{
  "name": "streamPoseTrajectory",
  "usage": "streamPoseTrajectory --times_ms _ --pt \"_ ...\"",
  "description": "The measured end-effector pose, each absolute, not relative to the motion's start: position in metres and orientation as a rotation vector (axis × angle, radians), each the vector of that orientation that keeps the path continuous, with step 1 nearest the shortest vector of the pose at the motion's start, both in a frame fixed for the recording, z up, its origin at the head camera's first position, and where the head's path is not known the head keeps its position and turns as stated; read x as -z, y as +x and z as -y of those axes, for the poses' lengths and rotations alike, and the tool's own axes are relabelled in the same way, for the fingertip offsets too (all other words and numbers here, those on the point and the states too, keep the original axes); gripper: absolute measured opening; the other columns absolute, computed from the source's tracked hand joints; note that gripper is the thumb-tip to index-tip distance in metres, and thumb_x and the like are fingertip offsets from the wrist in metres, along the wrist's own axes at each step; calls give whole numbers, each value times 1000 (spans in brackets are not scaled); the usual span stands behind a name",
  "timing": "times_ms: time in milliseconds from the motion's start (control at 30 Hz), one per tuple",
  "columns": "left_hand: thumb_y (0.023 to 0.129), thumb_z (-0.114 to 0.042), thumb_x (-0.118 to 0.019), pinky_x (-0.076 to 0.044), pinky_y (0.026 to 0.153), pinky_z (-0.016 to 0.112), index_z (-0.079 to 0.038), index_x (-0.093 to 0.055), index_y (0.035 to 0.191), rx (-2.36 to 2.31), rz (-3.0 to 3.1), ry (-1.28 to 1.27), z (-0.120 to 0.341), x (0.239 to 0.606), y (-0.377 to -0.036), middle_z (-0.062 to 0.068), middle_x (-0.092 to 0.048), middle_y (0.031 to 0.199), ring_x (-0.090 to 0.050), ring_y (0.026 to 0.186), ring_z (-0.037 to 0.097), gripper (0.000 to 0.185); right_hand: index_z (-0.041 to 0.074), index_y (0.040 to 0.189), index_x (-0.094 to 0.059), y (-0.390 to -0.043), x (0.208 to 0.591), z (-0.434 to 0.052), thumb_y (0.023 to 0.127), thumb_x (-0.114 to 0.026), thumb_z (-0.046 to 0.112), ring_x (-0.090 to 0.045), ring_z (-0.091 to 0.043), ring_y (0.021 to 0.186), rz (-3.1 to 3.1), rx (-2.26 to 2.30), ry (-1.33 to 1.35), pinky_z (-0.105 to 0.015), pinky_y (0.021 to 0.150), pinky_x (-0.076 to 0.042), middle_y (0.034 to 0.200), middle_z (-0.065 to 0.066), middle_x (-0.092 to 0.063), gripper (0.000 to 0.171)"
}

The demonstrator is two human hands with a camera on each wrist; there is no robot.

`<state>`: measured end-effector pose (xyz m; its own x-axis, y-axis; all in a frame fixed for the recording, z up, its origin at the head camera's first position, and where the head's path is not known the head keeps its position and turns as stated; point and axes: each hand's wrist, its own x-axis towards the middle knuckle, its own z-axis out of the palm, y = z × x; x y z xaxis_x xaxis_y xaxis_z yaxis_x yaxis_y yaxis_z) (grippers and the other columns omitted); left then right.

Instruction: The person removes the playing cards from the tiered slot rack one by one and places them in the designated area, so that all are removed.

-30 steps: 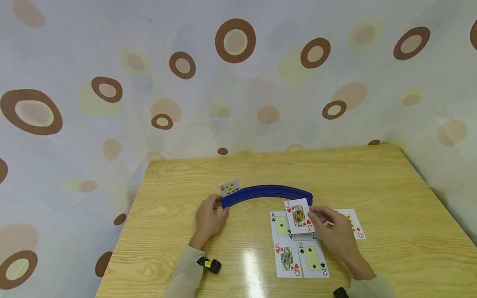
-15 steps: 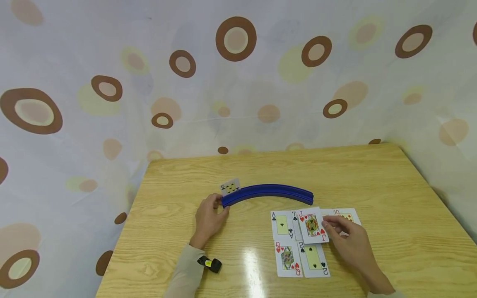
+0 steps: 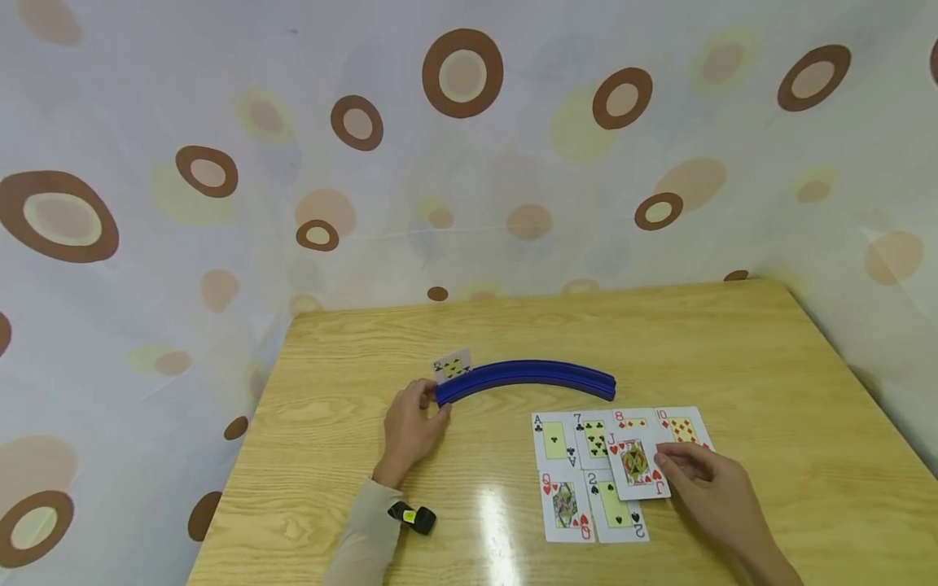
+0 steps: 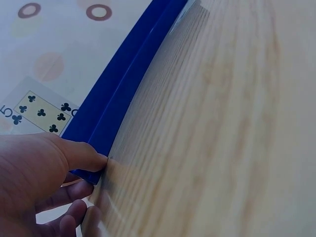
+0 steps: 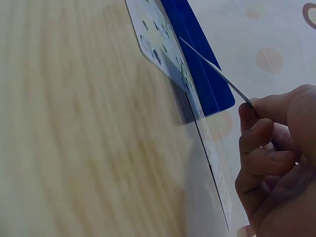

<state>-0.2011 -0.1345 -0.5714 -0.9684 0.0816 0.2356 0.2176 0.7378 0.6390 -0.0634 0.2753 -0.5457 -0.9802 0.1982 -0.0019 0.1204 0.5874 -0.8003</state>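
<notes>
My left hand grips the left end of a curved blue card holder, its thumb on the near side in the left wrist view. A five of clubs stands in the holder beside that hand. Between thumb and fingers my right hand pinches the right edge of a jack of hearts. Seen nearly edge-on, the jack is raised and tilted over the laid-out cards. In the head view it overlaps the eight of diamonds and the two of spades.
Face up on the wooden table lie an ace of clubs, a seven of clubs, a ten of diamonds and a queen of hearts. A patterned cloth hangs behind the table.
My right hand has carried the jack of hearts rightward and nearer to me, uncovering the seven of clubs and the top of the eight. My left hand stays on the card holder.
</notes>
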Motion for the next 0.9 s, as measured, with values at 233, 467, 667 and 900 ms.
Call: streamPoseTrajectory --times_ms 233,467,667,900 --pt "94 -18 -84 -55 82 41 -4 -74 122 1040 2742 -245 135 570 -202 10 -78 106 -70 96 27 33 1 119 -79 -55 549 -285 104 -77 24 -66 9 79 2772 -1331 -281 -13 71 -54 101 -11 -83 27" --pt "94 -18 -84 -55 82 41 -4 -74 123 1034 2753 -238 135 569 -201 10 -78 107 -70 96 27 34 1 121 -79 -49 551 -293 105 -76 32 -67 5 76 2869 -1290 -366 -19 70 -54 103 -10 -83 35" --pt "94 -17 -84 -55 82 42 -4 -74 122 1030 2749 -252 134 568 -202 10 -78 106 -70 95 27 33 -2 129 -76 -45 553 -300 106 -73 35 -66 -1 74 2949 -1263 -454 -21 68 -51 105 -9 -83 43" --pt "94 -17 -85 -56 83 44 -4 -74 122 1030 2743 -251 135 571 -202 10 -78 106 -71 95 28 33 -2 130 -76 -41 556 -305 106 -74 31 -65 0 72 2930 -1254 -447 -21 65 -51 106 -11 -83 41"
